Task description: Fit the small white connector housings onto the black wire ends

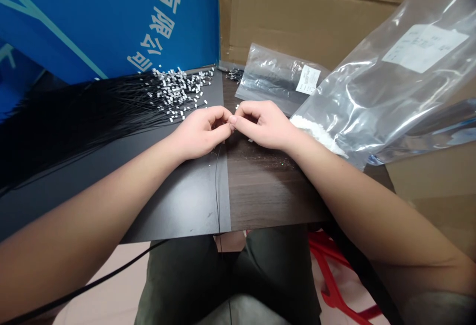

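Observation:
My left hand (203, 134) and my right hand (266, 124) meet above the table, thumbs and forefingers pinched together and fingertips touching. From below my left fingertips a thin black wire (217, 186) runs down over the table's front edge. Its upper end is hidden by my fingers. What my right fingertips pinch is too small and covered to name. Left of my hands lies a large bundle of black wires (74, 111), their ends carrying small white connectors (178, 89). A few white bits lie partly hidden around my hands.
Behind stand a blue panel (111, 17) and a cardboard box (305, 17). A labelled clear bag (275, 74) lies at the back. To the right, a large clear bag (372, 82) holds small white pieces (320, 134). A red stool (334, 285) stands below the dark table (275, 201).

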